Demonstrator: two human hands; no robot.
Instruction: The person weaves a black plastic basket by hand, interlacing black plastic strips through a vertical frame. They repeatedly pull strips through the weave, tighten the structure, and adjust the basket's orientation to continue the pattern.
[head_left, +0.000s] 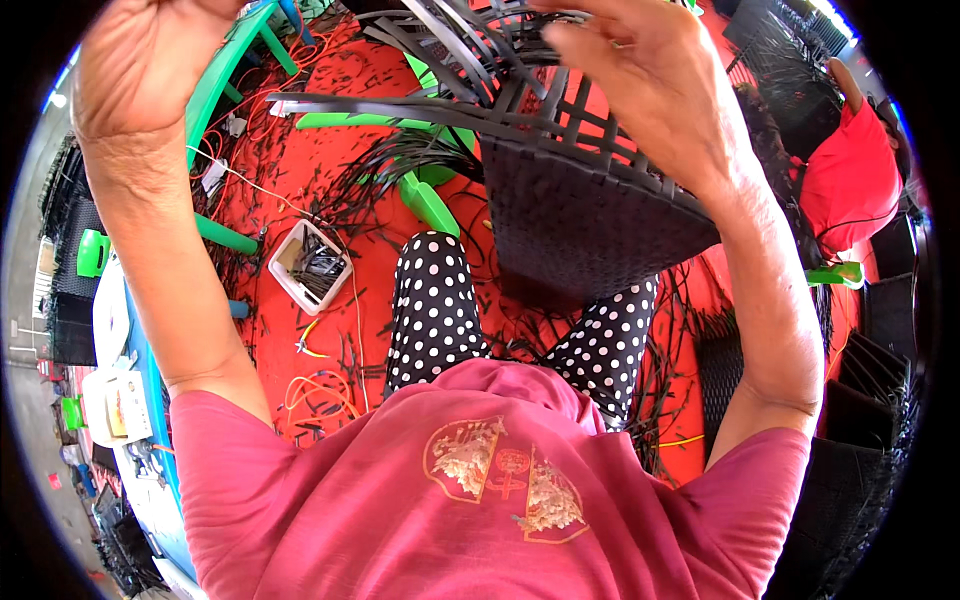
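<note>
At the upper left, my left hand (155, 65) is raised near the green table, its fingers mostly cut off by the frame's top, so its grip is hidden. My right hand (650, 80) reaches over the black woven piece (590, 215), beside its open lattice of strips. Its thumb and forefinger are curved and apart, with nothing visible held between them; the other fingers are partly cut off. The woven piece stands between my knees, tightly woven on its side. Loose flat black strips (390, 105) fan out from its upper edge to the left.
A white bin (312, 268) of dark scraps stands on the red floor (300, 180), which is littered with strip offcuts. Yellow-handled pliers (310, 340) and an orange cord (318, 395) lie nearby. A green table (215, 80) is at left; a person in red (855, 180) sits at right.
</note>
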